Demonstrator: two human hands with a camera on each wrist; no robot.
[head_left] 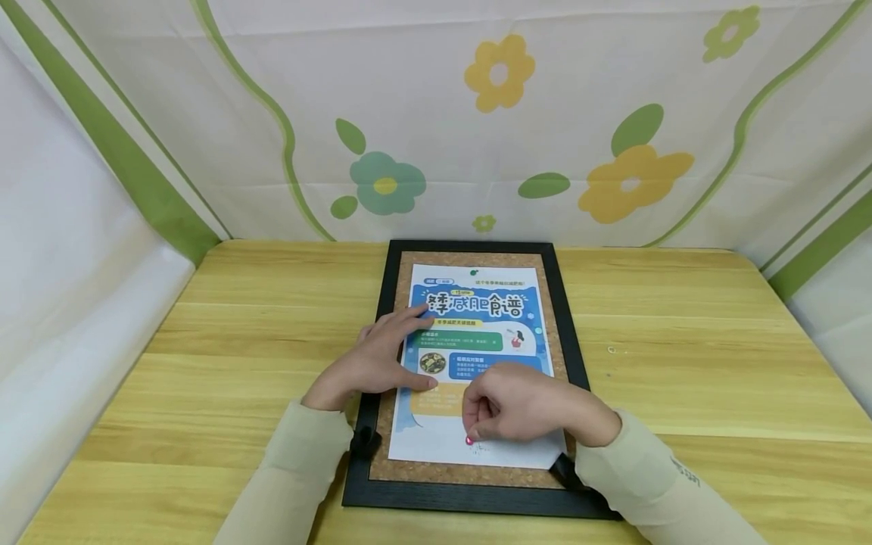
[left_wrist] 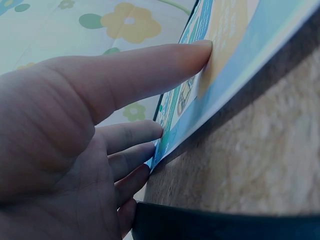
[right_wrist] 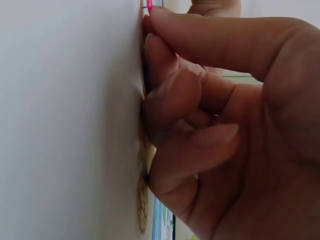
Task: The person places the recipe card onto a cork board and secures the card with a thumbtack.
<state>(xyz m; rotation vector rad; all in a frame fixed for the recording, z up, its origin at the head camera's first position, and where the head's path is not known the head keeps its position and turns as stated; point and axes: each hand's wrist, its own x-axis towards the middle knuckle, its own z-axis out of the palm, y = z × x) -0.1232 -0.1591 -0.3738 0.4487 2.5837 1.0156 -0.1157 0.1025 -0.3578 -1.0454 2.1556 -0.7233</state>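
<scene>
A printed poster point(head_left: 477, 341) lies on a cork board point(head_left: 470, 474) with a black frame point(head_left: 477, 497). Near the poster's top edge sits a green pushpin point(head_left: 474, 272). My right hand point(head_left: 521, 401) pinches a pink pushpin point(head_left: 469, 440) between thumb and index finger, close over the white strip at the poster's bottom; the right wrist view shows the pin's pink edge point(right_wrist: 149, 5) at the fingertips. With fingers spread, my left hand point(head_left: 378, 359) rests on the poster's left side, its thumb point(left_wrist: 195, 52) touching the printed surface. In the left wrist view the paper's edge stands slightly off the cork point(left_wrist: 240, 150).
The framed board lies on a light wood-grain table point(head_left: 272, 341). Behind it hangs a white curtain point(head_left: 436, 91) with flowers and green lines, and fabric also borders both sides. A black wrist strap point(head_left: 365, 441) overlaps the frame's left side.
</scene>
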